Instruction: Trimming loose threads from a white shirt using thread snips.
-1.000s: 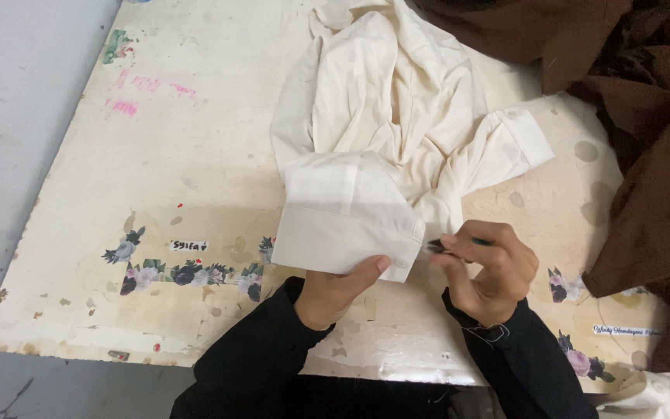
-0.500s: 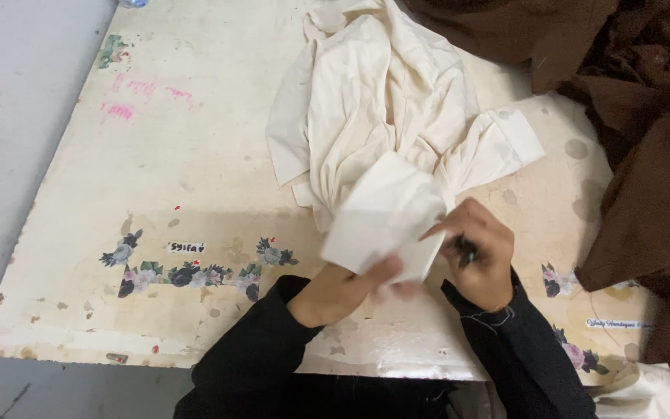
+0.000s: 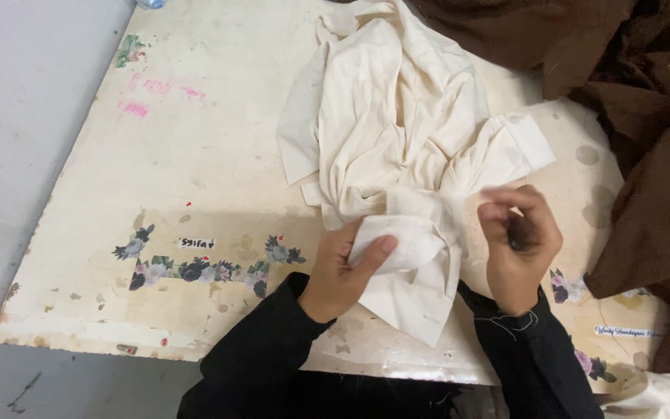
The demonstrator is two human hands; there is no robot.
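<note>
**A:** In the head view, where is the crumpled cream cotton garment (image 3: pixel 397 132)?

**B:** It lies heaped on the worn cream table with flower stickers (image 3: pixel 157 178), its lower end hanging over the near edge.

**A:** And the left hand (image 3: pixel 347 268)?

**B:** At the garment's lower left, fingers curled, thumb pressing a folded white piece of the cloth.

**A:** The right hand (image 3: pixel 519 248)?

**B:** At the garment's lower right, blurred, fingers bunched around something small and dark; I cannot tell what. Brown fabric (image 3: pixel 661 155) lies right of the garment.
</note>
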